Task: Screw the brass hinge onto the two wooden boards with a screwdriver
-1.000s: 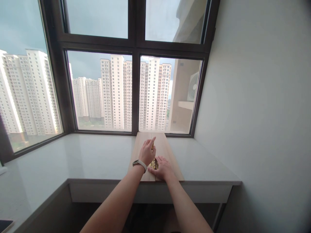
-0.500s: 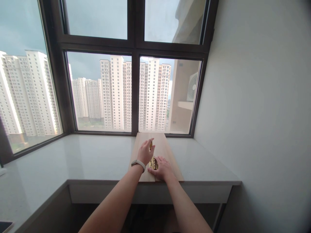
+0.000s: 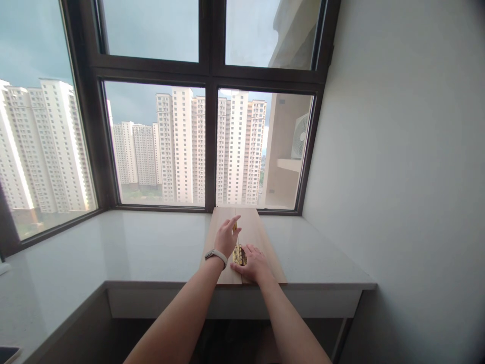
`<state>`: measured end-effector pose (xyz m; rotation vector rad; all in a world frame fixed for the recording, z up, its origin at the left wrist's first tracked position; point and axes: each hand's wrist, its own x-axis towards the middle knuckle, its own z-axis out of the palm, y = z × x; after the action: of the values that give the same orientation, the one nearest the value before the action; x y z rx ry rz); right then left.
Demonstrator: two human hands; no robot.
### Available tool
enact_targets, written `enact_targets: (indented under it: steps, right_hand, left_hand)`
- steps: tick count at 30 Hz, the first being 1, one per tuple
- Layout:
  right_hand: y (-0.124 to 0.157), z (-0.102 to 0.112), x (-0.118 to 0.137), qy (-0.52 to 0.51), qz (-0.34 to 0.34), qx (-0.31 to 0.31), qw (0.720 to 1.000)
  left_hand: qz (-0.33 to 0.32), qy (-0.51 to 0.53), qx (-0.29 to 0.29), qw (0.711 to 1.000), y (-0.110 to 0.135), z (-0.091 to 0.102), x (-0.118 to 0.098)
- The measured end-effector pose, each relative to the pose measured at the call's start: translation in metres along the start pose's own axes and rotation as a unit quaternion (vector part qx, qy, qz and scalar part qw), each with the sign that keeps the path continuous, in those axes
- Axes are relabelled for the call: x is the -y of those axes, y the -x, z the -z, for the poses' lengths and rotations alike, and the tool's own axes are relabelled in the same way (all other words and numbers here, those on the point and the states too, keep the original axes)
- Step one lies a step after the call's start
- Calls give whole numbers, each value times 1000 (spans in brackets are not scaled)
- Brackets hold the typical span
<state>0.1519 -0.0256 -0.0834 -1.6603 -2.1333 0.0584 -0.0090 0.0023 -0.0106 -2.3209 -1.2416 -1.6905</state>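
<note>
Two pale wooden boards (image 3: 248, 220) lie side by side, with a dark seam between them. A gold-coloured hinge (image 3: 238, 255) with a patterned plate lies across the seam near the front. My right hand (image 3: 255, 264) rests on the right-hand board, thumb and fingers curved around the hinge and holding it there. Just beyond the hinge, my left hand (image 3: 227, 237) is raised a little above the boards. Between its thumb and fingers is a small gold-coloured metal piece (image 3: 235, 227), mostly hidden, whose kind I cannot make out. A light-banded wristwatch (image 3: 216, 256) is on the left wrist.
The boards lie on a white countertop (image 3: 159, 247) whose front edge runs close below my hands. Dark-framed windows (image 3: 209, 146) rise behind it, and a white wall (image 3: 390, 151) stands to the right. A dark flat object (image 3: 8, 353) shows at the lower left corner.
The gold-coloured piece in my left hand has turned slightly and shows a little differently between the fingers. My right hand, the hinge and the boards stay in place.
</note>
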Motion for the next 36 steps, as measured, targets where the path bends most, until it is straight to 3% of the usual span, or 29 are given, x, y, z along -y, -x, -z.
enact_targets:
  steps: [11,20,30,36]
  right_hand:
    - [0,-1,0,-1,0,-5,1000]
    - [-1,-3,-2,4,3,1,1000]
    - [-1,-1,0,0,2,4,1000]
    - [0,-2,-1,0,1,3,1000]
  left_hand:
    - [-8,43,13,999,0,-2,1]
    - [1,-13,15,1000,2,4,-4]
    - [8,61,22,998,0,-3,3]
    - [29,32,-2,999,3,2,2]
